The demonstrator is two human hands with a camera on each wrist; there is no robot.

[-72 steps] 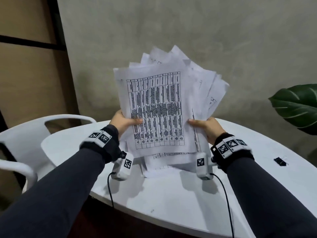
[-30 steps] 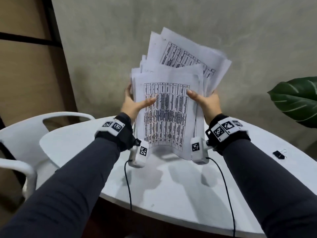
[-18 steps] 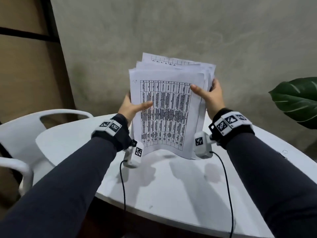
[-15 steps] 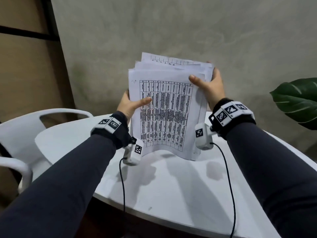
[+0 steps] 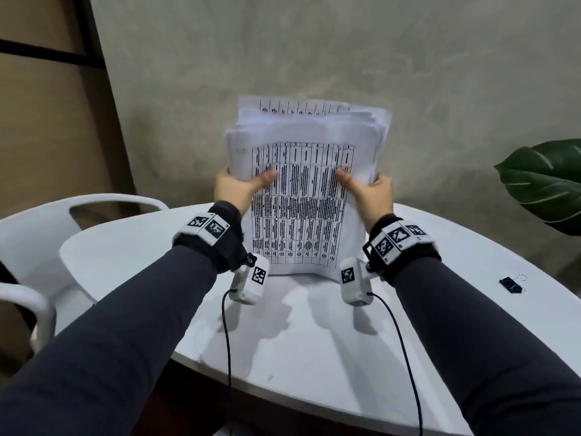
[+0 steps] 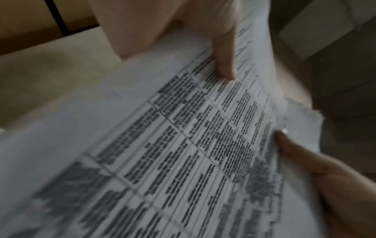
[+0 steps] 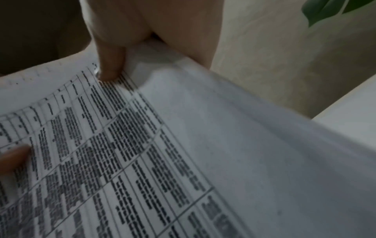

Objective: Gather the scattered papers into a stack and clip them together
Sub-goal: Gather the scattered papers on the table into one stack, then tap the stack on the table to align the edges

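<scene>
A stack of printed papers [image 5: 301, 196] with a table on the front sheet stands upright, its bottom edge on the white table [image 5: 314, 341]. My left hand [image 5: 239, 187] grips its left edge, thumb on the front sheet. My right hand [image 5: 367, 190] grips the right edge the same way. The top edges are uneven, one sheet sticking up behind. The left wrist view shows the papers [image 6: 183, 145] with my left hand's thumb pressed on them; the right wrist view shows the papers [image 7: 162, 153] under my right hand's thumb. A black binder clip [image 5: 511, 284] lies on the table at the right.
A white plastic chair [image 5: 34, 247] stands left of the table. A large green leaf [image 5: 547, 180] hangs at the right. A grey wall [image 5: 314, 51] rises right behind the table. Cables run from both wrist cameras toward the table's near edge.
The fanned sheets have been drawn into one narrower stack. My hands lowered on the stack's sides, and its bottom edge came down to the table. The binder clip is back in view.
</scene>
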